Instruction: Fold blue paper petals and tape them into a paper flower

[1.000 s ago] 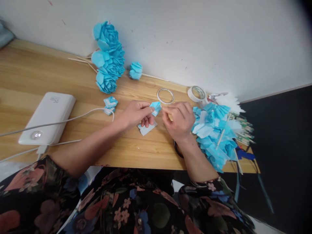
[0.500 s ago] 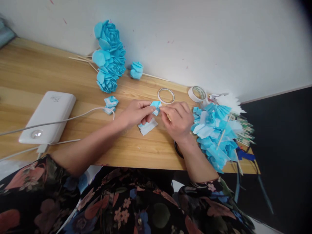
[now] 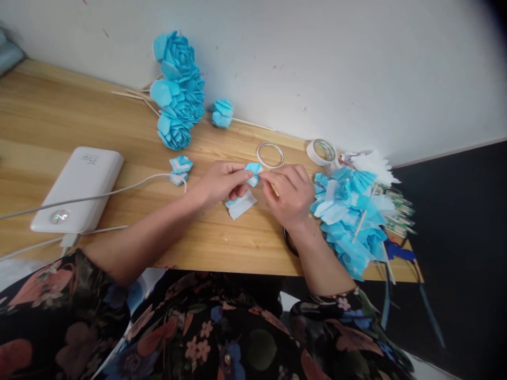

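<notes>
My left hand [image 3: 219,182] pinches a small folded blue paper piece [image 3: 252,170] between thumb and fingers, just above the wooden table [image 3: 47,121]. My right hand [image 3: 290,192] is closed beside it, fingertips touching the same blue piece from the right. A pale paper scrap [image 3: 241,205] lies under both hands. A dark bangle sits at my right wrist.
Finished blue paper flowers [image 3: 178,89] on thin sticks lie at the back by the wall, with a small bud [image 3: 222,113]. A folded blue piece [image 3: 180,165], white power bank [image 3: 77,190] with cables, two tape rolls [image 3: 270,154] [image 3: 321,152], and a heap of blue paper pieces [image 3: 350,216] at right.
Both hands stay nearly still. The fingers shift slightly on the small blue paper piece; the view drifts a little.
</notes>
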Tool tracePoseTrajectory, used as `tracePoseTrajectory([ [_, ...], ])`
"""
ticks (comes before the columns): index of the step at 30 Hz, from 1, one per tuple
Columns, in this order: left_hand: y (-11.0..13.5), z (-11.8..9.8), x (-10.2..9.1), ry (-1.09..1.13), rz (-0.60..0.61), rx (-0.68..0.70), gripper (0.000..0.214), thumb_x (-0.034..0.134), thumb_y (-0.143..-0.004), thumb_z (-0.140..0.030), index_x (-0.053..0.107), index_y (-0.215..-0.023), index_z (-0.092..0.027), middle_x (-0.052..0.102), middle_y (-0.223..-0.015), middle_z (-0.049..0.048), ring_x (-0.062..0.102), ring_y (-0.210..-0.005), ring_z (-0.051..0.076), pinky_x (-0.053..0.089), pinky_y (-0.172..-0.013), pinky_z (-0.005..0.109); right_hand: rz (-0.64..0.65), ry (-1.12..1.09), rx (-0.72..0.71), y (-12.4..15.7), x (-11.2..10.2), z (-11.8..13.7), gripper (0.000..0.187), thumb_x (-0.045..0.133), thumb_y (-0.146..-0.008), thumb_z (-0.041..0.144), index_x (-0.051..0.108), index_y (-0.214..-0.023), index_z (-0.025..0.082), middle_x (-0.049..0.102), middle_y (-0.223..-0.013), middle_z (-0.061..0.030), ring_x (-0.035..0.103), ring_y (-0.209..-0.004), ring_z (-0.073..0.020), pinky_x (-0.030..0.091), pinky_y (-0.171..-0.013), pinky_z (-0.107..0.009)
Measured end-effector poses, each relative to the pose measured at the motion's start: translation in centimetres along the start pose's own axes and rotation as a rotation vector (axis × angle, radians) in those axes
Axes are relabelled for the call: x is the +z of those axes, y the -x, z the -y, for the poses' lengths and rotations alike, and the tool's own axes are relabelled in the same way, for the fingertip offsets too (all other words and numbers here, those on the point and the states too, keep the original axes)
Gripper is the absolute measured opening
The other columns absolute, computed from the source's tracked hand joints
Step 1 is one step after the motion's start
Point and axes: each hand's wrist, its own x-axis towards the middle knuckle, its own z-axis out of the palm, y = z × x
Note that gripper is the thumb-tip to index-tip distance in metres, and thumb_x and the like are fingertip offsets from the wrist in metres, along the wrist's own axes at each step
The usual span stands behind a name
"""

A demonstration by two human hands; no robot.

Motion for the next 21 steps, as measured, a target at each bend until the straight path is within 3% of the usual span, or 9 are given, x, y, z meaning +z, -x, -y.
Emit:
tracePoseTrajectory([
  [7,-0.13,0.37,-0.16,-0.086,0.006,0.038,0.041,0.062,-0.099,-0.023,0.056,-0.06,-0.017,0.055,-0.052,-0.0035,0.046,-0.047,0.006,0.035,-0.05,0.02,-0.011,-0.045,0.035,0.17,0.13,-0.05,0.017,0.069,-0.098,0.008,0.069,-0.102,0.024,0.078,-0.086,-0.0011,0.069,-0.08,-0.0179,0.053,-0.072,-0.034],
  [17,-0.45,0.5,-0.09,-0.16,-0.027,-0.034,0.038,0.063,-0.095,-0.016,0.056,-0.058,-0.017,0.057,-0.052,-0.0042,0.047,-0.045,0.005,0.036,-0.049,0.02,-0.1,-0.191,0.271,0.63,0.37,-0.62,0.011,0.064,-0.101,0.016,0.066,-0.096,0.025,0.075,-0.085,0.0017,0.068,-0.079,-0.0168,0.05,-0.075,-0.034],
  [21,-0.4,0.34,-0.04,-0.162,-0.027,-0.054,0.037,0.063,-0.094,-0.015,0.056,-0.058,-0.016,0.057,-0.053,-0.0043,0.047,-0.045,0.005,0.036,-0.049,0.019,-0.131,-0.198,0.282,0.62,0.3,-0.55,0.01,0.064,-0.101,0.017,0.066,-0.097,0.026,0.075,-0.085,0.0019,0.068,-0.08,-0.0166,0.05,-0.076,-0.035],
])
